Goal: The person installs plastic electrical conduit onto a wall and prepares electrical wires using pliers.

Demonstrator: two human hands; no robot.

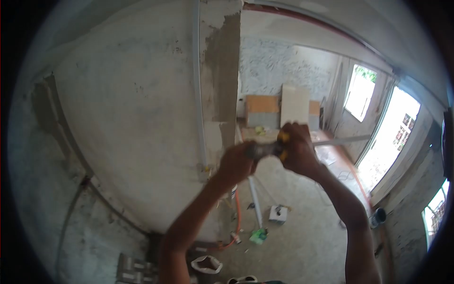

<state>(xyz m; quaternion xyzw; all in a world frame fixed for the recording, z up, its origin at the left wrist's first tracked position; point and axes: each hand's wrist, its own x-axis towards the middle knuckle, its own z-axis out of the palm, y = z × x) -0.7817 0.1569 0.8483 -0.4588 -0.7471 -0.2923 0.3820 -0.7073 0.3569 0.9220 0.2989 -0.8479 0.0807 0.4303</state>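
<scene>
Both arms reach forward at about chest height, bringing my hands close together in the middle of the view. My left hand (236,163) is closed around the left end of a blurred grey-and-yellow tool (267,150). The fingers of my right hand (300,150) wrap its yellow-and-black end. Beyond the right hand, a long flat pale strip (343,140) runs out toward the doorway; I cannot tell whether it belongs to the tool. Left of my hands, a narrow white vertical channel (198,85) runs down the wall edge, with a small yellow piece (206,168) near its lower end.
On the concrete floor (302,213) lie a white box (278,214), a green crumpled wrapper (258,236), a long pale bar (255,201) and an orange hose (239,208). An open sack (206,264) stands near my feet. Boards (295,102) lean at the back; a bucket (378,217) stands right.
</scene>
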